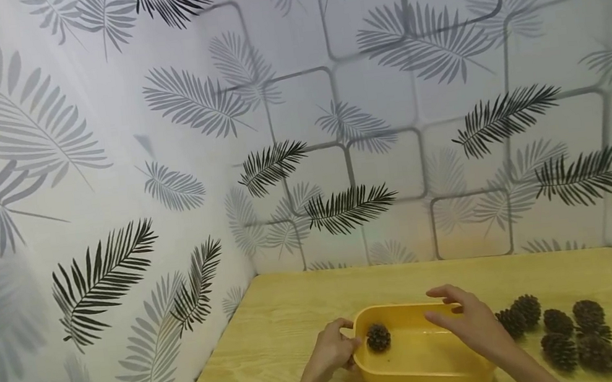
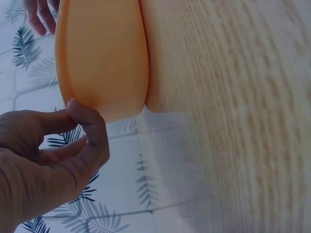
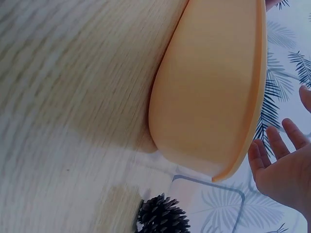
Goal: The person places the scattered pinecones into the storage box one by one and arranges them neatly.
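Note:
A yellow plastic tub (image 1: 415,374) stands on the wooden table, and one pine cone (image 1: 378,337) lies inside at its left end. My left hand (image 1: 331,349) pinches the tub's left rim, with the thumb against the outer wall in the left wrist view. Over the tub's right end my right hand (image 1: 468,323) is held with its fingers apart and nothing in them. The right wrist view shows this hand beside the rim, and a pine cone (image 3: 163,215) on the table past the tub's end.
Several more pine cones (image 1: 561,351) lie in a loose group on the table (image 1: 295,298) to the right of the tub. Behind the table and along its left side hangs a pale sheet (image 1: 308,103) printed with grey and black leaves.

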